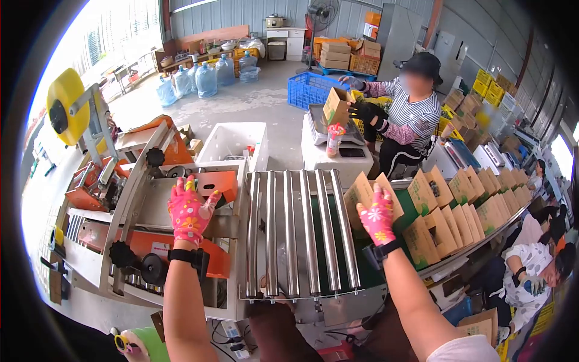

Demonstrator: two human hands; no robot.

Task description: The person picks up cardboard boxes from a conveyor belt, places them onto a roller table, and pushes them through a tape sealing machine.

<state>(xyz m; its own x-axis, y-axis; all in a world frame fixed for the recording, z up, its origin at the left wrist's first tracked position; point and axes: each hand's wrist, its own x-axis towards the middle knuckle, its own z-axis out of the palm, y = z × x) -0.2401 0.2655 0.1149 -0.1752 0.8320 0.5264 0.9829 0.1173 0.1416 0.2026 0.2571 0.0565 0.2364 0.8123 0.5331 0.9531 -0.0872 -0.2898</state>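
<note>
My left hand (190,211), in a pink flowered glove with bare fingertips, is spread over the metal bed of an orange-and-grey box-taping machine (145,202). Nothing is in it. On the right, my right hand (376,216), gloved alike, overlaps the near side of an open cardboard box (360,192) on the green conveyor belt (407,205). Its fingers are stretched upward along the cardboard, thumb apart. Between my hands lies a row of steel rollers (292,232). Black bands circle both my wrists.
More open cardboard boxes (443,232) line the belt to the right. Across it, a seated person (413,111) holds a box (336,106) above a scale (322,130). A yellow tape roll (67,105) stands at left; a white bin (232,145) is behind the machine. Another person (531,271) is at right.
</note>
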